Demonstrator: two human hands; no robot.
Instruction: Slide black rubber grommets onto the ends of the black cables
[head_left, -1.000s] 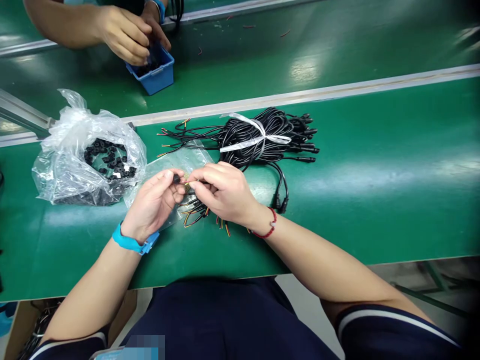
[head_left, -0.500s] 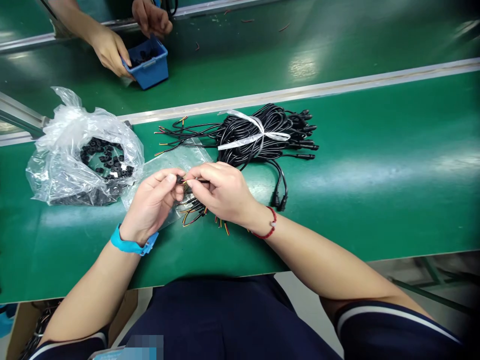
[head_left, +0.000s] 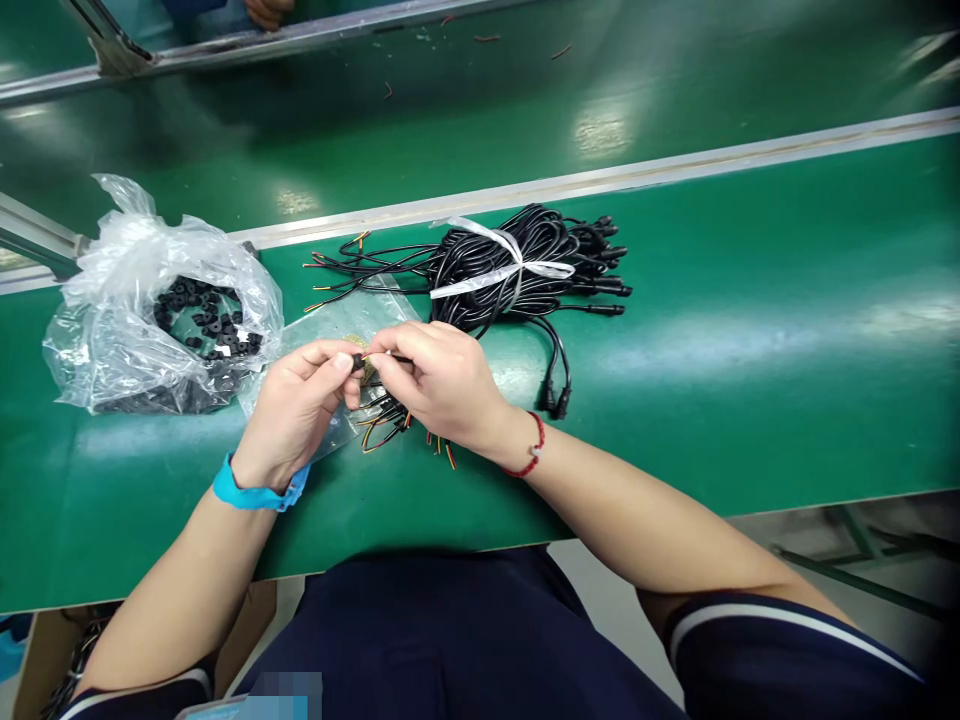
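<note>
My left hand [head_left: 309, 390] pinches a small black part [head_left: 358, 362] between thumb and fingers. Close beside it, my right hand [head_left: 435, 380] grips the end of a black cable [head_left: 401, 358], whose thin coloured wires point at the black part. Whether the wires are inside it I cannot tell. Beneath both hands lies a flat clear plastic bag [head_left: 330, 325] with small gold-coloured pieces partly hidden by my fingers. More cable ends [head_left: 386, 425] with red, yellow and black wires stick out below my right hand. Just behind, a coiled bundle of black cables [head_left: 487, 260] is tied with white strip.
A clear plastic bag [head_left: 112, 320] of small black parts stands open at the left. A metal rail [head_left: 600, 185] runs behind the cables, with another green surface [head_left: 480, 140] beyond it. Another person's hand [head_left: 268, 12] shows at the top edge. A cardboard box [head_left: 45, 650] is below the table.
The other person's hands and the blue bin of black parts have moved away from the far surface. My hands hold nearly the same pose, the wires and black part still close together.
</note>
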